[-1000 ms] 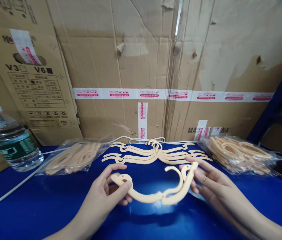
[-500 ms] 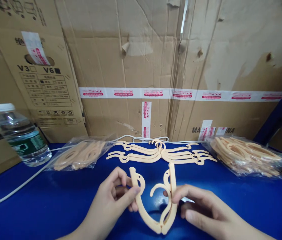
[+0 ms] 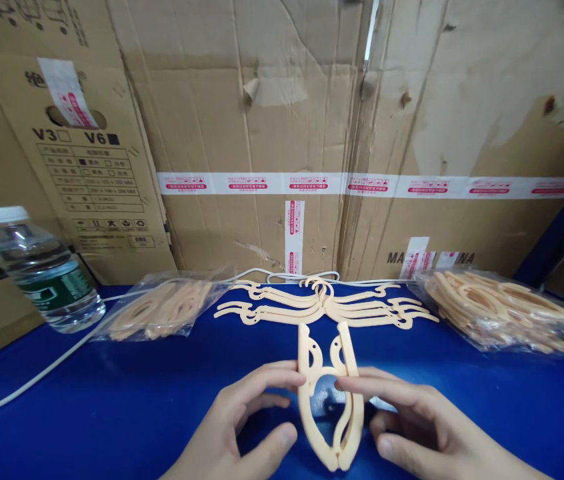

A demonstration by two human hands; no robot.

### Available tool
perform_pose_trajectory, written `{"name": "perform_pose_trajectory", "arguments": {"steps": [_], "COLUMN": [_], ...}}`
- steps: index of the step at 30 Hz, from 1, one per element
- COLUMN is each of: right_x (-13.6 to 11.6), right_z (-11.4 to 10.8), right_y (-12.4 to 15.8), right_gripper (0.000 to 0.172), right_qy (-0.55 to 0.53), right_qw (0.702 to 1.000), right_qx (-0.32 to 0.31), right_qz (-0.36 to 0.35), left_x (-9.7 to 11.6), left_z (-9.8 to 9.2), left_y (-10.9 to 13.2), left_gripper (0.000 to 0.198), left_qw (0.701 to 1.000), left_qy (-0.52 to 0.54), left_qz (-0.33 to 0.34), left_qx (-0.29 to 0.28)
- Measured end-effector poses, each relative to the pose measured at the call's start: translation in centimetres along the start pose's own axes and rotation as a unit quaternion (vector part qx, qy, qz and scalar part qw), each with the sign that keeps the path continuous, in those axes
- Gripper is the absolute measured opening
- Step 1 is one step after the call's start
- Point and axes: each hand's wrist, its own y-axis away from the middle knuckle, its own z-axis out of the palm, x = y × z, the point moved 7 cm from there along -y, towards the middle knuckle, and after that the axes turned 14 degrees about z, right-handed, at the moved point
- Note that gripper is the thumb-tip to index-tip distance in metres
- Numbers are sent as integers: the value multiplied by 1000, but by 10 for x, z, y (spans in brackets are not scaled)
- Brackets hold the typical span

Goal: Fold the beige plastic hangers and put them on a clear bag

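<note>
A cream folding clothes hanger [image 3: 306, 417] is in front of me, its two arms folded up near each other and its curved hook between them. My left hand [image 3: 257, 413] is open at its left side. The forefinger touches the left arm, while the thumb stays apart from the hanger. On the other side, my right hand [image 3: 407, 417] has its forefinger laid across the right arm, with the other fingers curled beside it and partly hidden. Beyond the hands lie several unfolded hangers [image 3: 282, 317], spread wide and overlapping, with their hooks together.
Clear plastic bags of folded hangers lie at left [image 3: 162, 310] and right [image 3: 497, 310]. A water bottle [image 3: 49, 280] stands far left, near a white cable [image 3: 27, 387]. Cardboard [image 3: 247, 233] walls the back of the blue table [image 3: 137, 407].
The hanger's left arm has swung inward, bringing the two arms closer together. My left hand followed it rightward, and its thumb came off the arm. The right forefinger reaches farther across the right arm.
</note>
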Motion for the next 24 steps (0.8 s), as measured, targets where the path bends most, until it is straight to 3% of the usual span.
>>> {"name": "perform_pose_trajectory", "arguments": {"steps": [9,17,21,24], "right_x": [-11,-17,-18,-18], "right_z": [2,0,-1,-1], "right_y": [4,10,13,16], "right_gripper": [45,48,46,47], "right_qy": [4,67,140,187], "right_qw": [1000,995,987,979], "right_qx": [-5,23,32,21], "right_qz": [-31,-70,-70,-74], "left_x": [5,-3,-3,5], "left_z": [9,12,15,12], "left_y": [4,-1,0,1], "left_gripper": [45,45,43,43], "left_qw": [997,991,991,998], "left_qy": [74,125,114,37], "left_qz": [5,-46,-51,-2], "left_qx": [-36,-34,-44,-45]}}
